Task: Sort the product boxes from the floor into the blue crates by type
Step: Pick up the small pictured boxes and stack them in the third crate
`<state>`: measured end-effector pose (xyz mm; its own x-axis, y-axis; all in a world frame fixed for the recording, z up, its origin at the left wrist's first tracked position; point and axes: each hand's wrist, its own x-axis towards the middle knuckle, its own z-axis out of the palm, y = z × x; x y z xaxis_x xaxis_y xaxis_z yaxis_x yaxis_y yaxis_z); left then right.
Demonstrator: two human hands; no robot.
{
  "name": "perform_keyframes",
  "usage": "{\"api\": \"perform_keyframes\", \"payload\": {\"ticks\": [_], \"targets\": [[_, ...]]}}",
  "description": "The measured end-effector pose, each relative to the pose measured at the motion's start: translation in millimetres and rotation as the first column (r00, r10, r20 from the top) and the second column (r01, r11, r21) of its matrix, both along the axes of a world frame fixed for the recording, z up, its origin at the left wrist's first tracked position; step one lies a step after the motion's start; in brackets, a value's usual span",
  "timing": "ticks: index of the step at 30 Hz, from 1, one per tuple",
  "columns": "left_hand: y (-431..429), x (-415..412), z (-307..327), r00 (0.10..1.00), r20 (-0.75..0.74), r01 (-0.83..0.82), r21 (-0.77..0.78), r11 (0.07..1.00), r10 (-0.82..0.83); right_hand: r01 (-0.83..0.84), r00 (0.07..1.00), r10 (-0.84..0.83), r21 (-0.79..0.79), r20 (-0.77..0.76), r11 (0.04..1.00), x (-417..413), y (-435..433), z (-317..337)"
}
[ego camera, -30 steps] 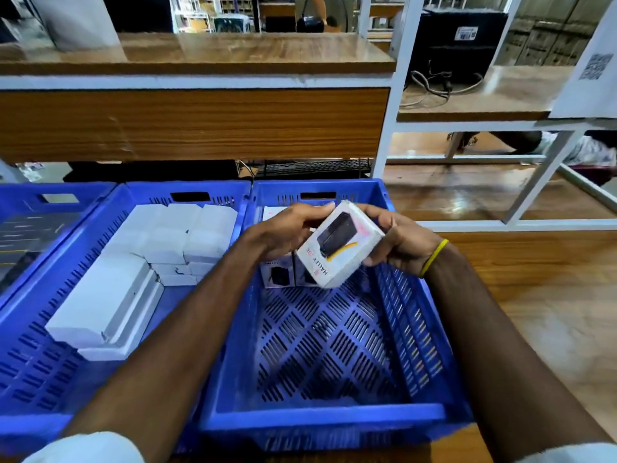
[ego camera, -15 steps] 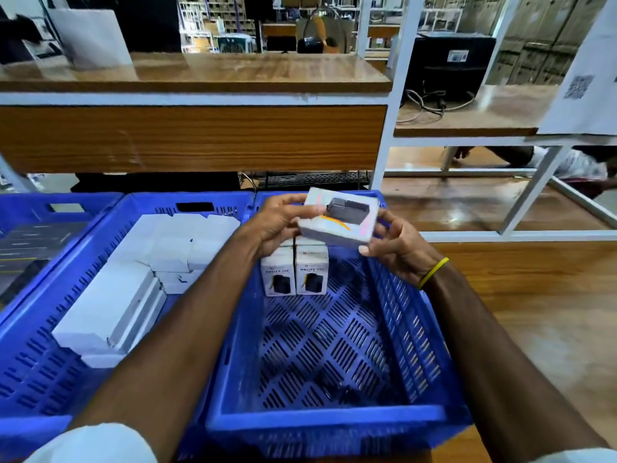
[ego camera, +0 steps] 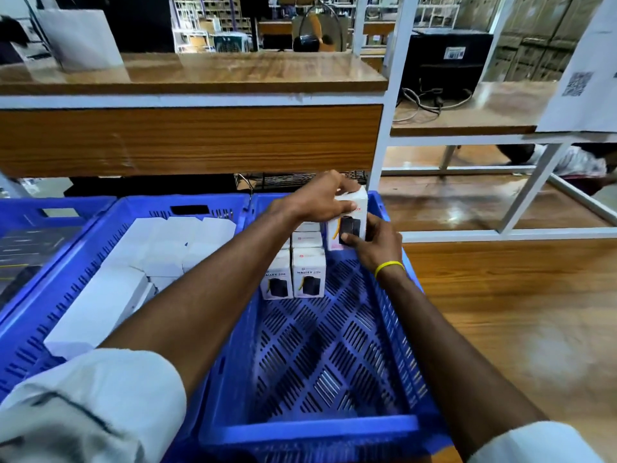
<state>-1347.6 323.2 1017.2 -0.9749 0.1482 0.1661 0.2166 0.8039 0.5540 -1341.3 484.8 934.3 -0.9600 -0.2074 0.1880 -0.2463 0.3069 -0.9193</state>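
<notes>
Head view. Held upright in the far right corner of the right-hand blue crate [ego camera: 310, 429]: one white product box [ego camera: 354, 198], just beside the matching printed boxes [ego camera: 309, 272] standing in rows against the far wall. Clasped from above by the left hand [ego camera: 320, 202], fingers [ego camera: 344, 185] curled over the top edge. Pinched lower down by the right hand [ego camera: 377, 248], thumb across the printed front. Cannot tell whether touching the crate floor.

Probably light and stiff, being a small printed carton. Likely smooth, so apt to slip under a loose pinch, with corners apt to crush under a hard one. Best taken by the two broad faces, or by top and side edges as here.

In the neighbouring blue crate [ego camera: 66, 289], to the left: plain white boxes [ego camera: 173, 245], apparently a different type. Seemingly the placing step, close to letting go.
</notes>
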Motion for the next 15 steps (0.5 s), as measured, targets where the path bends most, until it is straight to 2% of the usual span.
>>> {"api": "perform_keyframes", "payload": {"ticks": [2,3,6,8,11,15], "targets": [[-1.4,-11.5,-4.6,0.998,0.064,-0.008,-0.181,0.983,0.02,0.087,0.996,-0.085,0.054,-0.038,0.995,-5.8,-7.0,-13.6],[-2.4,-16.9,-6.2,0.995,0.097,-0.006,-0.204,0.979,0.026,0.121,0.991,-0.117,0.062,-0.061,0.991,-8.1,-10.6,-17.7],[-4.1,-30.6,-14.0,0.998,0.062,0.022,-0.112,0.993,-0.015,0.179,0.983,-0.178,0.033,-0.049,0.983,-20.5,-19.6,-30.4],[-5.8,-37.9,-23.3,0.999,0.025,-0.034,-0.072,0.997,0.036,0.21,0.978,-0.209,0.039,-0.028,0.977,-34.1,-25.9,-41.3],[-15.6,-54.1,-45.8,0.989,0.054,-0.136,-0.019,0.991,0.137,0.208,0.978,-0.21,0.094,0.013,0.974,-52.9,-36.3,-59.3],[-34.0,-73.2,-77.7,0.979,0.102,-0.175,-0.009,0.984,0.175,0.146,0.982,-0.164,0.178,0.09,0.973,-75.2,-51.7,-83.9]]}}
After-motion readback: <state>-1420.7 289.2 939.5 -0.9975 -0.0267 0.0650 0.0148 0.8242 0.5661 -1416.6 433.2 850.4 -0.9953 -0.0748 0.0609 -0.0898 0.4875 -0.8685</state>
